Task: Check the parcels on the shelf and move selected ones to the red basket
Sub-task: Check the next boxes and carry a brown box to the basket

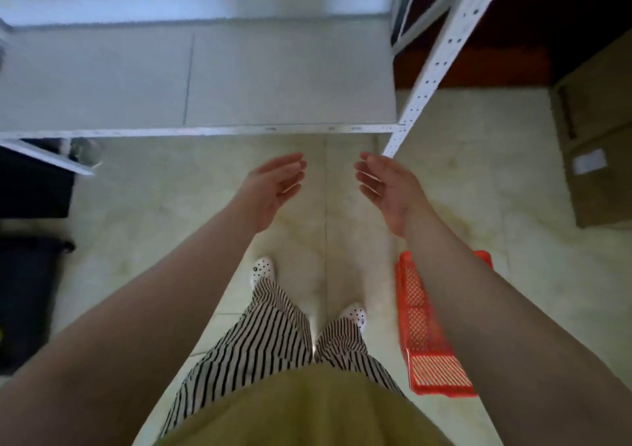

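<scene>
Red basket (424,315) sits on the floor beside 2 spread, unladen grips, left hand (273,189) and right hand (386,189).

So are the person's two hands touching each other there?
Apart. The head view shows the left hand and the right hand held out palms facing, with bare floor tile plainly visible in the gap between their fingertips.
</scene>
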